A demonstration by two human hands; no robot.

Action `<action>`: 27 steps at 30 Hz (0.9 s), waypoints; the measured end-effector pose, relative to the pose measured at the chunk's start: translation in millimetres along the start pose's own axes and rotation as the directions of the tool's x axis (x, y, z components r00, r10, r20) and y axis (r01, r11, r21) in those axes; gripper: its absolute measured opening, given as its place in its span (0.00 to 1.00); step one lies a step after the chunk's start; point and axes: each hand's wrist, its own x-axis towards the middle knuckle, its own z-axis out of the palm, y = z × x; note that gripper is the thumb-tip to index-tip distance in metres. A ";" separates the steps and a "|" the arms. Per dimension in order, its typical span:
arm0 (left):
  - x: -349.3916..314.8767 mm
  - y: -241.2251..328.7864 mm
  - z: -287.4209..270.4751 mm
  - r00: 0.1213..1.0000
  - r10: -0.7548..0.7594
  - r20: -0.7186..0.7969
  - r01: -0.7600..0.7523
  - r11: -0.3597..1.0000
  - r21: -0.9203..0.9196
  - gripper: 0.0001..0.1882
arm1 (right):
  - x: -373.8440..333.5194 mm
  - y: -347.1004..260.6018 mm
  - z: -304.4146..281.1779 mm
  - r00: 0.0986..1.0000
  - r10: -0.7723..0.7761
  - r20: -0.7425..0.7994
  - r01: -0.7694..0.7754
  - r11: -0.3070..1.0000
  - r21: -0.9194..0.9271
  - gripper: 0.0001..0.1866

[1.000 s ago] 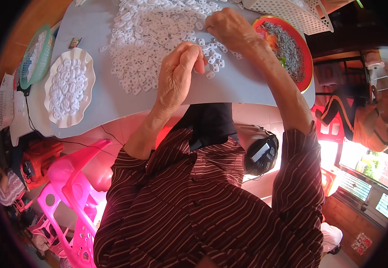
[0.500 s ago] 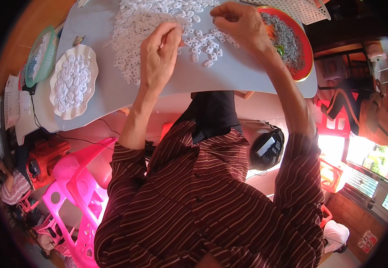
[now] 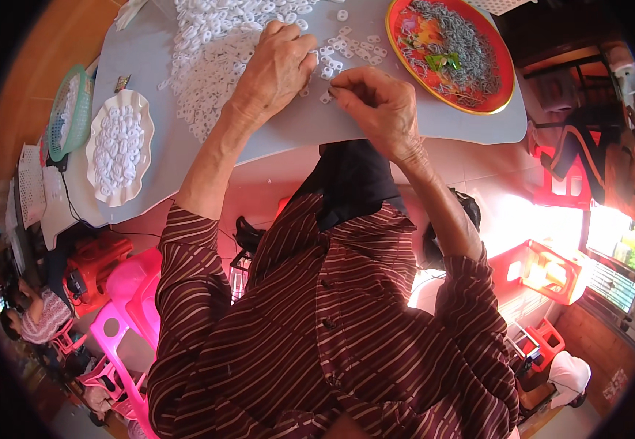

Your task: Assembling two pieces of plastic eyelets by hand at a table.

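My left hand (image 3: 277,69) is over the loose small white plastic pieces, its fingers curled inward and pressed together; whatever they hold is hidden. To its right, nearer the table's front edge, my right hand (image 3: 379,106) pinches thumb and forefinger together. A tiny dark bit shows at that pinch, too small to name. Beyond both hands lie scattered white two-holed pieces (image 3: 346,45). A large heap of small white pieces (image 3: 211,84) spreads left of my left hand. Right of my right hand stands a red gold-rimmed plate (image 3: 506,69) bearing many small grey metal pieces (image 3: 471,55).
A wavy-edged white dish (image 3: 146,121) of white oval pieces (image 3: 118,150) stands at the table's left, beside a green basket (image 3: 80,128). A pink plastic chair (image 3: 131,293) is at lower left, red stools (image 3: 551,271) at right. Another person (image 3: 39,314) sits far left.
My right hand has come away from beside the red plate, nearer to me and slightly left. My left hand has shifted a little right, turning its back upward. The view has shifted slightly.
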 end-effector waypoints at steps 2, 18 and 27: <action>0.5 -0.4 0.7 1.000 -0.001 -0.007 0.001 1.000 -0.018 0.04 | 0.3 3.8 0.7 1.000 -0.003 -0.002 0.003 0.999 0.051 0.06; -0.4 -5.3 -1.3 0.999 0.012 0.038 -0.015 0.998 0.068 0.07 | 16.0 5.6 6.3 0.993 0.098 -0.071 -0.061 0.912 0.406 0.06; 2.2 -6.6 -1.9 0.994 0.056 0.089 -0.061 0.997 0.054 0.06 | 12.8 2.6 5.5 0.990 0.109 -0.087 -0.065 0.912 0.405 0.05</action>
